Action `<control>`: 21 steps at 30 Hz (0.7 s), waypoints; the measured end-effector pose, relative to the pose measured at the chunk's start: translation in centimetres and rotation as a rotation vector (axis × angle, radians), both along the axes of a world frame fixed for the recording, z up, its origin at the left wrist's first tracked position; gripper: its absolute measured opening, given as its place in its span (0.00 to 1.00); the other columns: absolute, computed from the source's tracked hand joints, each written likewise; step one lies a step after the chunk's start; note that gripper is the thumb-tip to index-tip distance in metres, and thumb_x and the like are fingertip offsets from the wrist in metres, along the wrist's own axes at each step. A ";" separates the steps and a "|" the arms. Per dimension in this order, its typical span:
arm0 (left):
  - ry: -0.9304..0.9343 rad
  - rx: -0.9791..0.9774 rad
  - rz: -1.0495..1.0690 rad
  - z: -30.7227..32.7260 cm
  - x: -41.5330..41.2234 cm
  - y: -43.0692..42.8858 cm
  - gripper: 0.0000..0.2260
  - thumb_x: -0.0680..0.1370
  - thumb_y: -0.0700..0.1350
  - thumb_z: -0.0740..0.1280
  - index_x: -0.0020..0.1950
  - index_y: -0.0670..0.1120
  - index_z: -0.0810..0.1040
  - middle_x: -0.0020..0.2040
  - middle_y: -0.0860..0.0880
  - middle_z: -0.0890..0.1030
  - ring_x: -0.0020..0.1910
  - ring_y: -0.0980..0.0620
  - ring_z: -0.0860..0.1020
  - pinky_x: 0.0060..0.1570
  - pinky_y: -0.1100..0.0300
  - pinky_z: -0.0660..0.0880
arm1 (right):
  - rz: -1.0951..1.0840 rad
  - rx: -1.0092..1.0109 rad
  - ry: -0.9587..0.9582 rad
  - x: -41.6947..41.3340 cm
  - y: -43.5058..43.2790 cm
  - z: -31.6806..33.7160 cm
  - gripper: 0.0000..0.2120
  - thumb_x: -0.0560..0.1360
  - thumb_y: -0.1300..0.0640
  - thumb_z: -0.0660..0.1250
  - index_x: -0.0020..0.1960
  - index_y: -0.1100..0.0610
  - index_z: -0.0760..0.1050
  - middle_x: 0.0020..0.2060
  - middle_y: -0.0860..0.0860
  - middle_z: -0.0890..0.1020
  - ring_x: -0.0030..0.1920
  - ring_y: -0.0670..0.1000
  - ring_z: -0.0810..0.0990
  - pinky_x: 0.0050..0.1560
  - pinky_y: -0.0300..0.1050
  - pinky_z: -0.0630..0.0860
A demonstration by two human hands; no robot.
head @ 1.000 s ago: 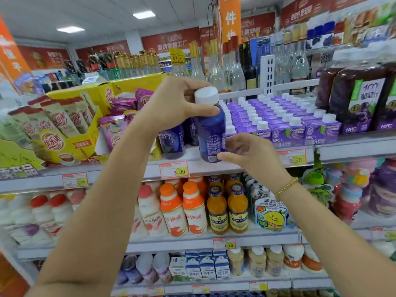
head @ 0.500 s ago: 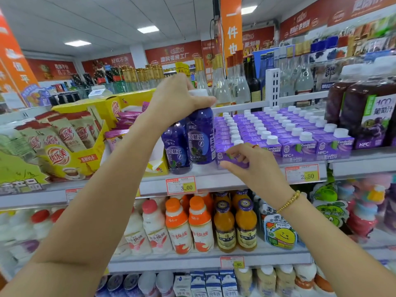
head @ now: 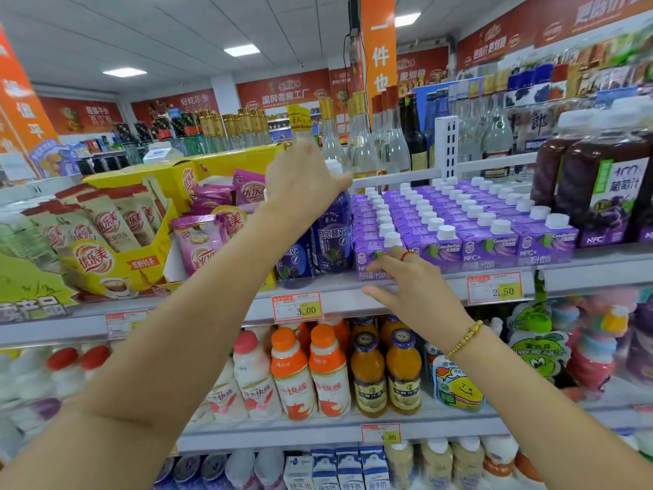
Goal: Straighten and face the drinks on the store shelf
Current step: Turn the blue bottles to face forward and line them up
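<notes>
In the head view, a blue-purple plastic bottle with a white cap (head: 332,238) is stood upright at the front edge of the grey store shelf (head: 219,307), with its label turned to the front. Its top is gripped from above by the left hand (head: 304,178), with the fingers curled round the cap. This is most likely so that it can be turned and set straight.

Just right of the bottle, a small purple juice carton with a white cap (head: 376,256) is touched on its front by the bent fingers of the right hand (head: 406,281). The thumb is held apart below. Whether the carton is pinched or only pushed cannot be told. It is probably meant to be lined up with its row.

Two blue-purple bottles can be counted. The second bottle (head: 293,267) is half hidden behind the left arm. Four purple cartons are counted along the front. The rows behind are too many to be counted surely.
</notes>
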State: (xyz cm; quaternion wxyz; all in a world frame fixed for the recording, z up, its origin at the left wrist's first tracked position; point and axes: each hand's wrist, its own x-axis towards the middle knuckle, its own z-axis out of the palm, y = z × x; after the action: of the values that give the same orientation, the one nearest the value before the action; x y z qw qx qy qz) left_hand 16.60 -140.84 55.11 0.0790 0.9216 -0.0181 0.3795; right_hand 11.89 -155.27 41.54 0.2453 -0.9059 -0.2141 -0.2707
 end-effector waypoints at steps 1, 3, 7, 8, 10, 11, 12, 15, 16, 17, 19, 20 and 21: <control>-0.008 -0.015 -0.013 -0.1 0.0 0.1 0.26 0.73 0.60 0.66 0.57 0.39 0.70 0.34 0.51 0.68 0.35 0.49 0.68 0.27 0.59 0.58 | 0.001 -0.001 0.005 0.0 0.0 0.0 0.17 0.75 0.50 0.68 0.60 0.56 0.76 0.52 0.50 0.76 0.52 0.49 0.75 0.49 0.35 0.65; -0.003 -0.008 -0.026 -0.4 0.0 0.2 0.24 0.73 0.60 0.66 0.54 0.40 0.69 0.33 0.51 0.67 0.33 0.49 0.68 0.26 0.59 0.59 | 0.006 0.004 0.009 -0.1 -0.1 0.0 0.17 0.75 0.51 0.69 0.60 0.56 0.76 0.53 0.50 0.76 0.52 0.49 0.75 0.49 0.35 0.66; 0.065 0.097 0.025 -1.0 -0.4 0.4 0.25 0.73 0.64 0.65 0.48 0.43 0.65 0.36 0.48 0.70 0.37 0.47 0.70 0.32 0.57 0.65 | 0.009 0.002 0.002 -0.2 -0.2 -0.2 0.17 0.74 0.51 0.69 0.61 0.56 0.76 0.52 0.49 0.75 0.52 0.48 0.74 0.50 0.37 0.69; 0.074 0.110 0.043 -0.9 -0.6 0.5 0.25 0.73 0.64 0.65 0.47 0.43 0.65 0.34 0.49 0.69 0.36 0.47 0.70 0.30 0.57 0.64 | 0.011 0.004 0.003 -0.1 -0.2 -0.3 0.17 0.74 0.50 0.69 0.61 0.56 0.76 0.52 0.49 0.75 0.52 0.48 0.74 0.50 0.36 0.68; 0.114 0.148 0.097 -0.5 -0.8 0.5 0.25 0.73 0.64 0.65 0.43 0.42 0.67 0.31 0.49 0.67 0.32 0.49 0.69 0.25 0.59 0.60 | 0.013 0.012 0.004 0.0 -0.1 -0.4 0.17 0.74 0.50 0.69 0.61 0.55 0.75 0.52 0.48 0.75 0.50 0.46 0.73 0.49 0.35 0.66; 0.144 0.180 0.126 -0.3 -0.7 0.4 0.26 0.73 0.65 0.64 0.39 0.41 0.67 0.30 0.49 0.67 0.30 0.50 0.67 0.24 0.59 0.59 | 0.012 0.017 -0.002 0.1 0.0 -0.4 0.17 0.74 0.50 0.69 0.61 0.55 0.75 0.52 0.48 0.75 0.50 0.46 0.72 0.49 0.35 0.66; 0.173 0.216 0.145 0.0 -0.6 0.3 0.27 0.73 0.66 0.64 0.36 0.41 0.67 0.30 0.49 0.67 0.28 0.51 0.66 0.24 0.59 0.59 | 0.012 0.024 -0.011 0.2 0.1 -0.4 0.17 0.74 0.50 0.69 0.61 0.55 0.75 0.52 0.48 0.76 0.49 0.46 0.72 0.49 0.35 0.66; 0.218 0.288 0.146 0.4 -0.3 0.0 0.29 0.70 0.69 0.63 0.32 0.43 0.65 0.30 0.49 0.69 0.27 0.52 0.66 0.24 0.59 0.59 | 0.024 0.058 -0.049 0.3 0.8 -0.1 0.17 0.74 0.51 0.69 0.61 0.56 0.76 0.51 0.49 0.77 0.49 0.49 0.76 0.49 0.37 0.70; 0.224 0.302 0.131 0.6 -0.2 0.1 0.29 0.70 0.69 0.63 0.32 0.43 0.66 0.30 0.49 0.69 0.27 0.52 0.66 0.24 0.59 0.59 | 0.029 0.069 -0.062 0.4 1.2 0.1 0.17 0.74 0.51 0.69 0.61 0.56 0.76 0.51 0.50 0.77 0.49 0.49 0.76 0.49 0.38 0.71; 0.230 0.309 0.110 0.8 0.0 0.5 0.30 0.70 0.70 0.61 0.32 0.42 0.66 0.30 0.49 0.69 0.28 0.52 0.67 0.25 0.59 0.60 | 0.033 0.077 -0.076 0.4 1.5 0.2 0.17 0.75 0.52 0.69 0.62 0.56 0.76 0.51 0.50 0.77 0.48 0.49 0.76 0.48 0.38 0.71; 0.235 0.259 0.041 1.6 0.3 1.8 0.31 0.72 0.71 0.57 0.32 0.42 0.67 0.30 0.49 0.71 0.29 0.51 0.70 0.26 0.59 0.66 | 0.041 0.087 -0.106 0.7 2.2 0.6 0.17 0.75 0.54 0.68 0.63 0.56 0.75 0.53 0.51 0.77 0.47 0.48 0.75 0.47 0.36 0.70; 0.233 0.188 -0.017 2.1 0.5 2.7 0.30 0.73 0.70 0.57 0.33 0.42 0.69 0.30 0.48 0.71 0.29 0.51 0.71 0.28 0.59 0.69 | 0.045 0.093 -0.119 0.8 2.6 0.8 0.17 0.76 0.55 0.68 0.63 0.56 0.75 0.53 0.51 0.77 0.47 0.47 0.74 0.47 0.35 0.69; 0.226 0.099 -0.079 2.7 0.6 3.6 0.28 0.74 0.69 0.57 0.35 0.43 0.72 0.32 0.48 0.72 0.30 0.52 0.71 0.28 0.60 0.70 | 0.051 0.102 -0.132 0.9 3.0 1.0 0.16 0.76 0.55 0.67 0.63 0.57 0.75 0.54 0.52 0.76 0.47 0.48 0.74 0.47 0.35 0.69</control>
State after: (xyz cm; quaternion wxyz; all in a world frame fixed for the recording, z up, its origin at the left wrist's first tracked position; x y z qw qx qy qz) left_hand 17.24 -137.26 57.86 0.0497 0.9599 -0.0643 0.2683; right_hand 12.82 -152.25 42.49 0.2832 -0.8667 -0.2389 -0.3339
